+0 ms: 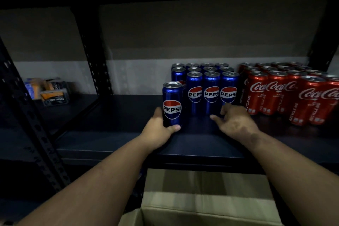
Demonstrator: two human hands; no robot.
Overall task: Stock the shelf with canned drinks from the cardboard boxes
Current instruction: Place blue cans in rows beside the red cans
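My left hand (159, 130) grips the base of a blue Pepsi can (172, 103) standing upright on the dark shelf (110, 134), just in front and left of a block of several Pepsi cans (211, 90). Fingers spread and holding nothing, my right hand (235, 122) hovers in front of the rightmost front Pepsi can (229, 90), fingertips close to its base. Rows of several red Coca-Cola cans (286, 93) stand to the right of the Pepsi block. Below the shelf edge an open cardboard box (201, 214) shows its flaps; its contents are hidden.
A black perforated upright (95, 64) divides this bay from the left bay, where packets labelled Charcoal (53, 97) lie. Another slanted post (33, 121) runs at the near left. A grey wall backs the shelf. The upper shelf above is dark.
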